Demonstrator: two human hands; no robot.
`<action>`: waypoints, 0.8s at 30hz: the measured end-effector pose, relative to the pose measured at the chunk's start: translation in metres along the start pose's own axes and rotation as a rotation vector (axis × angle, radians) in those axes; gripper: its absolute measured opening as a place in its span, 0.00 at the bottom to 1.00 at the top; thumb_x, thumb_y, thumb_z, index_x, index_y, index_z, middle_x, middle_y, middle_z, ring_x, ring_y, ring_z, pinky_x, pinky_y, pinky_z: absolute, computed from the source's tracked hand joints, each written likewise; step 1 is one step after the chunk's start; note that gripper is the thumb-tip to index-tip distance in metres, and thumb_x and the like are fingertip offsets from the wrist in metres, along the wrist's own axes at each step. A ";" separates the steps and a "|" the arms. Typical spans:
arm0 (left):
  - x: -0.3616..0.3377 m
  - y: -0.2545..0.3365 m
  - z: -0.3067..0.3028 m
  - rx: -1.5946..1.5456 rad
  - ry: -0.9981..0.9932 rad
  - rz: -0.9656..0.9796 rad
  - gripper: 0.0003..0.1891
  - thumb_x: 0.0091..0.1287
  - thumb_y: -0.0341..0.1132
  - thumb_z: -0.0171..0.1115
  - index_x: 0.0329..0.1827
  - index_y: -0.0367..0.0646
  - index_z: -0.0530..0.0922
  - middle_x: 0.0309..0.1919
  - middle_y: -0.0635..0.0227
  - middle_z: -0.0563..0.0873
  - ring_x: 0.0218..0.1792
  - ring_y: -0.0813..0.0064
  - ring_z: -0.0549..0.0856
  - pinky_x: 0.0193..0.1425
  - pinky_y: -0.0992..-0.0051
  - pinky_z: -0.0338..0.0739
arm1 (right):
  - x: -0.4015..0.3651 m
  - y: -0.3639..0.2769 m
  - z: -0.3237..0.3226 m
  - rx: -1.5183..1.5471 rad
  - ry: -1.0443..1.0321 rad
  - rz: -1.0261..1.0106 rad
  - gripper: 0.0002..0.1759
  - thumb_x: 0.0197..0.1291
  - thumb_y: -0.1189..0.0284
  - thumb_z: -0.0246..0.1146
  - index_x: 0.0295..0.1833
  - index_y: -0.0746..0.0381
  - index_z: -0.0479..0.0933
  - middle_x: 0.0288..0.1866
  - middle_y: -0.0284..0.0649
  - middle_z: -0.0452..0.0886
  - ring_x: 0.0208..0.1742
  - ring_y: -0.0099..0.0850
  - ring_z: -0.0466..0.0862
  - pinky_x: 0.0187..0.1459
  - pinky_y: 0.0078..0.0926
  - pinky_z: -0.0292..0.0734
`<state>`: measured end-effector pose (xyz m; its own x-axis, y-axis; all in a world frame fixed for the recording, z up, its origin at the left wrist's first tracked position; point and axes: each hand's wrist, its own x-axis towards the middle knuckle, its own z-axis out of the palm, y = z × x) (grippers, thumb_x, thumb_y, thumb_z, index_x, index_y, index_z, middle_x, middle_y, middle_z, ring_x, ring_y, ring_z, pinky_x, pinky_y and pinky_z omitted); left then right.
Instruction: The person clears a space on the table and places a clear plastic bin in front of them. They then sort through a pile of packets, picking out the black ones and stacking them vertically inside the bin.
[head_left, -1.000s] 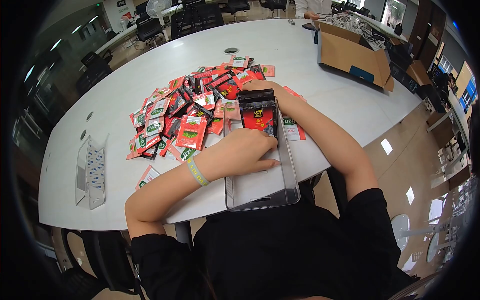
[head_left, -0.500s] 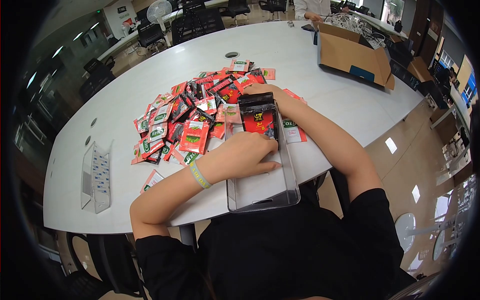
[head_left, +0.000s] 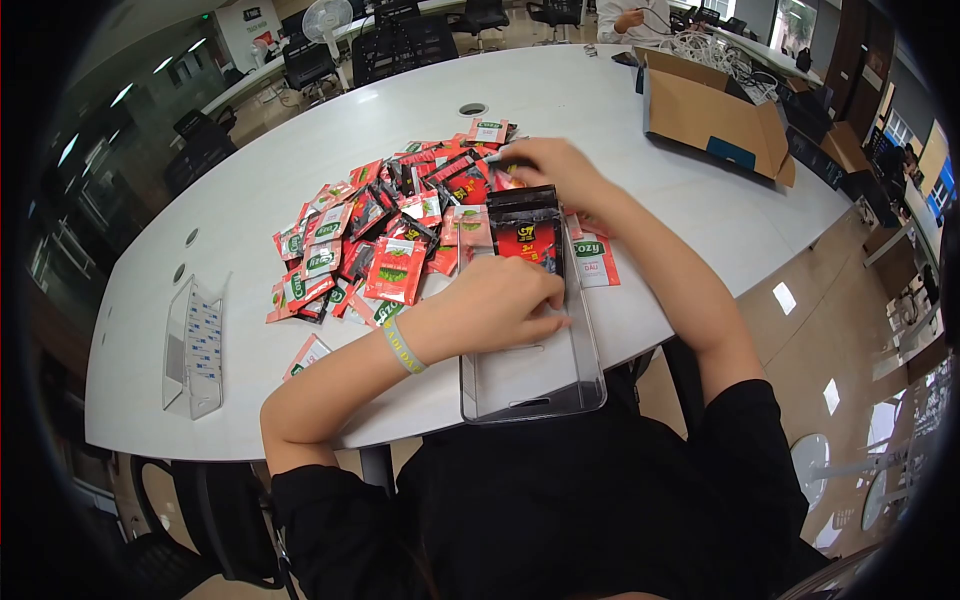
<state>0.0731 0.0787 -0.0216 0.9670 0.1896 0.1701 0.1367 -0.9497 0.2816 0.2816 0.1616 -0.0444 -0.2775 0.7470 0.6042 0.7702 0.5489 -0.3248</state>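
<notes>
1. The left hand (head_left: 505,308) lies over the clear tray (head_left: 592,350), its fingers curled down against the near face of the black-and-red sachets (head_left: 525,238); I cannot tell whether they pinch the packets or only brace them; if that support eases, the row could slump into the bare near part of the tray

2. The right hand (head_left: 560,172) reaches past the tray's far end, fingers bent down at the pile of sachets (head_left: 393,270); the fingertips are partly hidden, so whether they grasp a packet I cannot tell; since the packets overlap loosely, pulling one could drag its neighbours along or start a small slide

3. The pile mixes red, pink and black packets lying across one another; a hurried pick could bring up a different kind from those in the tray

4. The tray's near end seems to jut past the edge of the white table (head_left: 330,400), close to the black shirt (head_left: 580,490); a push from the body or a downward press there could tip or shift it

5. A Cozy sachet (head_left: 596,265) lies just right of the tray, near the right forearm (head_left: 680,270); a sweep of that arm could knock it away or crease it
</notes>
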 end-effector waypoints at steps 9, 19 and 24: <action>-0.001 -0.007 -0.024 -0.404 0.279 -0.235 0.13 0.65 0.40 0.58 0.27 0.39 0.77 0.15 0.69 0.77 0.19 0.80 0.77 0.24 0.77 0.70 | 0.003 -0.031 -0.071 0.624 0.242 0.150 0.12 0.57 0.74 0.65 0.45 0.66 0.74 0.36 0.32 0.78 0.34 0.15 0.76 0.35 0.13 0.71; -0.003 -0.014 -0.006 -0.349 0.533 -0.127 0.10 0.65 0.34 0.59 0.25 0.42 0.74 0.16 0.74 0.74 0.16 0.83 0.72 0.19 0.78 0.63 | -0.001 -0.050 -0.061 0.795 0.474 0.006 0.10 0.56 0.76 0.65 0.43 0.64 0.73 0.38 0.34 0.79 0.36 0.16 0.77 0.36 0.13 0.73; -0.006 0.005 -0.010 0.229 0.572 0.340 0.12 0.56 0.37 0.64 0.20 0.46 0.71 0.14 0.72 0.71 0.16 0.74 0.74 0.19 0.74 0.67 | -0.004 -0.062 -0.062 0.794 -0.087 0.101 0.07 0.53 0.78 0.66 0.36 0.64 0.75 0.31 0.34 0.80 0.31 0.18 0.78 0.32 0.16 0.73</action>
<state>0.0655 0.0757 -0.0118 0.7076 -0.0859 0.7014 -0.0508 -0.9962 -0.0707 0.2712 0.1011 0.0183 -0.2975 0.8159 0.4958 0.1648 0.5554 -0.8151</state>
